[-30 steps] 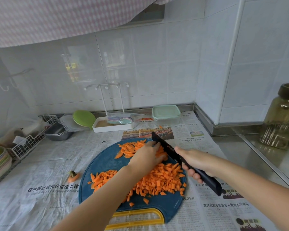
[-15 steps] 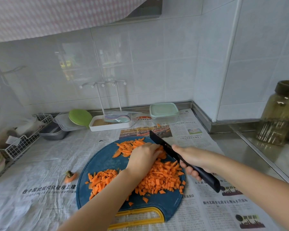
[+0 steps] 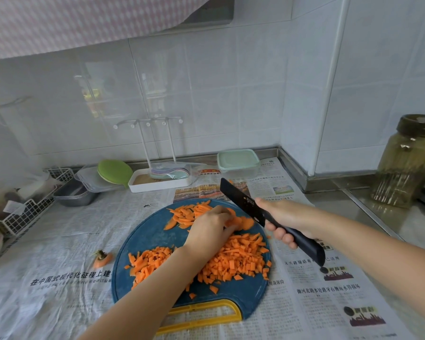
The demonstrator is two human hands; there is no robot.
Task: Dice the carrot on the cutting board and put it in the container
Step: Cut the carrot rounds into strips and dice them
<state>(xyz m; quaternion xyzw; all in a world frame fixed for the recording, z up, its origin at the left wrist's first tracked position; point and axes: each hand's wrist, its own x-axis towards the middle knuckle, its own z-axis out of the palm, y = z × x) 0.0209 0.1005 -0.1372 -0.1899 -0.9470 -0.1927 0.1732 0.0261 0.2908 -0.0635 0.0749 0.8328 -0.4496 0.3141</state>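
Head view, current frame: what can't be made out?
All in the head view:
- Carrot slices beneath the left hand: its fingers cover them, grip unclear.
- Knife handle middle: wrapped by the right hand.
- Container: lid on, inside unreadable.
- Jar: cut by the right edge, contents murky.

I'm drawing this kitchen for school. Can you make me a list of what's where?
left hand: holds slices on board
right hand: grips knife, blade beside slices
board: blue, round, on newspaper
dice: two heaps on board
container: green lid on, behind board by wall
carrot top: on newspaper, left of board
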